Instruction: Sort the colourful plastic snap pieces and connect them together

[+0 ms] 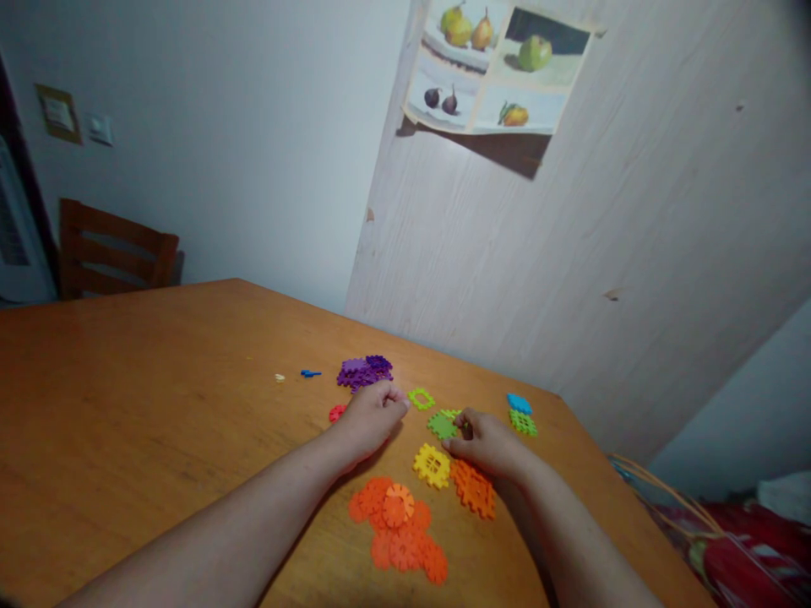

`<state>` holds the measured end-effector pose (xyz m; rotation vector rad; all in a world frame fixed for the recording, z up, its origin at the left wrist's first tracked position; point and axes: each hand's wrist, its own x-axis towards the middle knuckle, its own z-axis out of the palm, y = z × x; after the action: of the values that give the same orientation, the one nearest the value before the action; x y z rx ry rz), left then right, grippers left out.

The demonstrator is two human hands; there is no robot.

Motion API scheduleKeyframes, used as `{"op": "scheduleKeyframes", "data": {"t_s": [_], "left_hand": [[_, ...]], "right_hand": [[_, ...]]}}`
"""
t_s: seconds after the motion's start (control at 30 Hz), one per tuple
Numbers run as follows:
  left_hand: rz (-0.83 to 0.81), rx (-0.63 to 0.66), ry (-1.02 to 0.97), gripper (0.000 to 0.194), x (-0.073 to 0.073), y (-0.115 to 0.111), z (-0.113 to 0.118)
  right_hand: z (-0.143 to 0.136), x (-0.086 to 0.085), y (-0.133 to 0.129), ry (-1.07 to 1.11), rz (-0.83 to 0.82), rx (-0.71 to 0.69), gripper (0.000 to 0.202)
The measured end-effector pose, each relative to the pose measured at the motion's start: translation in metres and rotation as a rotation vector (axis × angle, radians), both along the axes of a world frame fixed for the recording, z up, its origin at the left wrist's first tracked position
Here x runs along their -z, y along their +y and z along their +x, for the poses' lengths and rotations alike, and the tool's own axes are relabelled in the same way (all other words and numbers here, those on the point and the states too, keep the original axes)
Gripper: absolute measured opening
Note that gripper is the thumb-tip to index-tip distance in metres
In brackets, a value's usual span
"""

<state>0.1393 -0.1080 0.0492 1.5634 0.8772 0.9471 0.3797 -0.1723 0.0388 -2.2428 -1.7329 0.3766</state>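
Note:
My left hand (373, 414) is closed in a loose fist low over the table, just in front of a pile of purple gear-shaped plastic pieces (364, 376). Whatever its fingers hold, if anything, is hidden. A red piece (336, 413) shows beside that wrist. My right hand (491, 443) has its thumb and curled fingers apart, beside a green gear-shaped piece (442, 426). A yellow-green piece (452, 414) lies partly behind its fingertips. Below are a yellow square piece (432, 466) and a stack of orange square pieces (474, 490). A lime ring-like piece (421, 399) lies between the hands.
Orange-red round notched pieces (402, 536) are spread nearest me on the wooden table (158, 380). A blue piece (519, 404) and a green lattice piece (523, 422) sit at the right. A small blue item (310, 373) lies left. Behind stand a chair (117, 249) and the wall.

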Motion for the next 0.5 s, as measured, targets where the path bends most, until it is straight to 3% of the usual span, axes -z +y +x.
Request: {"op": "scheduleKeyframes", "data": {"t_s": [0.23,0.37,0.5], "left_hand": [[0.008,-0.007,-0.012,0.017,0.0,0.001,0.001],[-0.007,-0.001,-0.017,0.018,0.0,0.001,0.0],[0.011,0.009,0.0,0.019,0.002,0.002,0.0]], "right_hand": [[0.003,0.002,0.004,0.044,0.033,0.025,0.026],[0.025,-0.006,0.002,0.005,0.169,0.189,0.027],[0.065,-0.006,-0.013,-0.094,0.281,0.364,0.039]]}}
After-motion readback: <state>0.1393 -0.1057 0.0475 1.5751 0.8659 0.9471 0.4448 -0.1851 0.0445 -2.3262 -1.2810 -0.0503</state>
